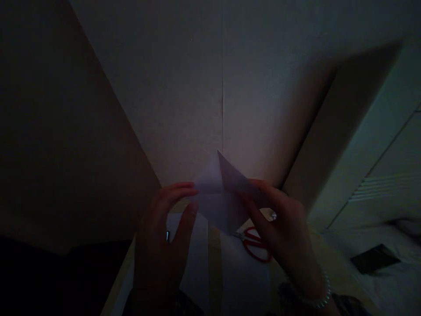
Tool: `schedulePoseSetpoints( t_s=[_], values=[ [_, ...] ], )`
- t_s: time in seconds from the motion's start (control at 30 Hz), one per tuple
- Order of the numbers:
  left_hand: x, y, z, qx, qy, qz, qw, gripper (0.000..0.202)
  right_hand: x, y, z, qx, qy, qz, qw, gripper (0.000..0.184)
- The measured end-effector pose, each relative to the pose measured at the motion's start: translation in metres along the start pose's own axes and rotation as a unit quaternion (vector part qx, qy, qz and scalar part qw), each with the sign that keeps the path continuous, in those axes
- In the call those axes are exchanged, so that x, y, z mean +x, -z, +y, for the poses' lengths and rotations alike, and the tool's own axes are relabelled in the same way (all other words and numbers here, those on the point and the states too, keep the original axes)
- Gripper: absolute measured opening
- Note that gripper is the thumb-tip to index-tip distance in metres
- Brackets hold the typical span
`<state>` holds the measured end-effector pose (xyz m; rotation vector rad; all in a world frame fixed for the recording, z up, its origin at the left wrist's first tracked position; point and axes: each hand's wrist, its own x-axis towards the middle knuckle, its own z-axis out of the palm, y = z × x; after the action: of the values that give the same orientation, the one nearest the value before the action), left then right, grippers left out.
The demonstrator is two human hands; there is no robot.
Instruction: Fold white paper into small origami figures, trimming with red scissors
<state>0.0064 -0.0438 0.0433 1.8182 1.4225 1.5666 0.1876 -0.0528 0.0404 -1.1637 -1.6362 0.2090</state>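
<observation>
Pale, pointed, folded paper (210,206): raised over the light wooden surface (215,263).
Bare right hand (286,219): grip closed on the paper's three o'clock side.
Bare left hand (158,230): grip slightly parted at nine o'clock; cannot tell whether it pinches the paper.
Red-handled metal scissors (255,243): at five o'clock; blades could snag dropped paper.
Risk: uneven pulling could skew or tear the folds.
</observation>
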Motion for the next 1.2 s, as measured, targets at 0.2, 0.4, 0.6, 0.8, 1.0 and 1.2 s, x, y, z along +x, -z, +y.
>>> schedulePoseSetpoints(
  t_s=[0.2, 0.4, 0.6, 0.8, 1.0, 1.2],
  values=[
    [-0.01, -0.008, 0.0, -0.1, 0.027, -0.125, 0.987, 0.055, -0.004, -0.007, -0.006, 0.019, 0.09, -0.04, 0.995, 0.035],
    [-0.014, -0.007, 0.012, -0.202, 0.137, -0.088, 0.966, 0.043, -0.008, -0.009, -0.007, -0.016, 0.131, -0.186, 0.974, 0.067],
    [-0.002, 0.004, -0.009, -0.188, 0.16, -0.083, 0.965, 0.033, -0.005, -0.005, -0.002, -0.025, 0.13, -0.24, 0.962, 0.063],
    [-0.003, 0.009, -0.005, -0.221, 0.228, -0.088, 0.944, 0.047, 0.0, 0.01, 0.01, -0.039, 0.123, -0.208, 0.97, 0.061],
    [-0.001, 0.015, -0.007, -0.255, 0.269, -0.108, 0.923, 0.049, 0.001, 0.022, 0.023, -0.073, 0.144, -0.245, 0.956, 0.071],
    [0.0, 0.012, -0.009, -0.248, 0.24, -0.131, 0.929, 0.04, 0.003, 0.014, 0.028, 0.027, 0.057, -0.106, 0.992, 0.058]
  ],
)
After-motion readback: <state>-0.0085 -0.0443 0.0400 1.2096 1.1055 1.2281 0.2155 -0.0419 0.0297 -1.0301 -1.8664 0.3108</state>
